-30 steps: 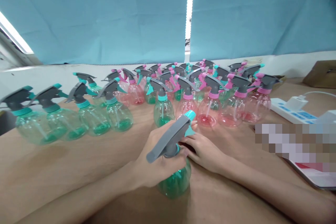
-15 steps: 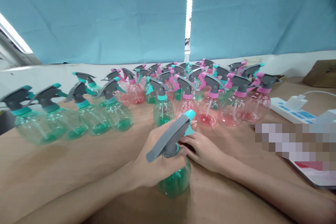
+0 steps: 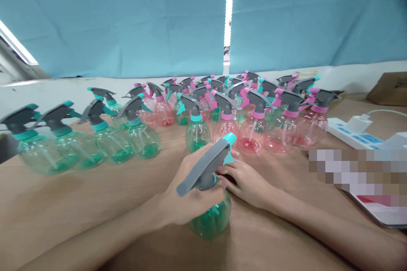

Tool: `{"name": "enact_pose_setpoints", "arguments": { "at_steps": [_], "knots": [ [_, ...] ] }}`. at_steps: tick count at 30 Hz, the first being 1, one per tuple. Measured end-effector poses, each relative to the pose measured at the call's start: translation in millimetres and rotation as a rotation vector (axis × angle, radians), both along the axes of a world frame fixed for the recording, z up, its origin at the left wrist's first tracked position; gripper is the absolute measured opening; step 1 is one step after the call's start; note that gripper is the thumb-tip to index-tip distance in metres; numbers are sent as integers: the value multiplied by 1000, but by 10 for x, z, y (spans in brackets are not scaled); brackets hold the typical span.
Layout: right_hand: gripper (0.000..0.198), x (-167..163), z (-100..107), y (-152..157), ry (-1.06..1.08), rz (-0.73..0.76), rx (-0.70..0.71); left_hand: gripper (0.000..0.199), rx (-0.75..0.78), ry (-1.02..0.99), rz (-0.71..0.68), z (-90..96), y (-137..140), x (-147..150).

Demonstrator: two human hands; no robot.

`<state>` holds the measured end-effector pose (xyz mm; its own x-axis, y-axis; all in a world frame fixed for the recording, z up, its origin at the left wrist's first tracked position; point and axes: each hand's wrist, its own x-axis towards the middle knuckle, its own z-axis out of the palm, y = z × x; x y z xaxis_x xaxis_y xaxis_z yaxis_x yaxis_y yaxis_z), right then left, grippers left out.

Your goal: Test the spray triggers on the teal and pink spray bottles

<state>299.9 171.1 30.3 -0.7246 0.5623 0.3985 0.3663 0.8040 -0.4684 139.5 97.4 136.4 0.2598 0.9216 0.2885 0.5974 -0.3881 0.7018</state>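
A green see-through spray bottle point(image 3: 211, 222) stands on the table in front of me, its grey head with turquoise nozzle pointing away to the right. My left hand point(image 3: 193, 190) is wrapped around it just under the head, at the neck and upper body. From the right, my right hand point(image 3: 244, 180) meets the same bottle, fingers curled in at the collar below the turquoise trigger point(image 3: 229, 158). Its fingertips are partly hidden behind the bottle and my left hand. Right behind them stands another green spray bottle point(image 3: 197, 133) beside a pink spray bottle point(image 3: 251, 135).
Several green spray bottles point(image 3: 143, 139) line the left side of the wooden table point(image 3: 127, 194). Many pink and green ones crowd the back. At right lie a white power strip point(image 3: 352, 133) with plugs and a partly blurred-out flat item point(image 3: 381, 211). A blue sheet point(image 3: 127, 21) hangs behind.
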Motion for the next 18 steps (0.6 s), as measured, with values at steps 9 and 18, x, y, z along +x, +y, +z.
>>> {"name": "enact_pose_setpoints", "arguments": {
  "at_steps": [9,18],
  "knots": [
    [26,-9,4,-8,-9,-33,41,17,11,-14,-84,-4,28,-28],
    [25,-19,1,-8,-42,-54,75,13,-20,-5,-96,110,9,-17]
  ]
}}
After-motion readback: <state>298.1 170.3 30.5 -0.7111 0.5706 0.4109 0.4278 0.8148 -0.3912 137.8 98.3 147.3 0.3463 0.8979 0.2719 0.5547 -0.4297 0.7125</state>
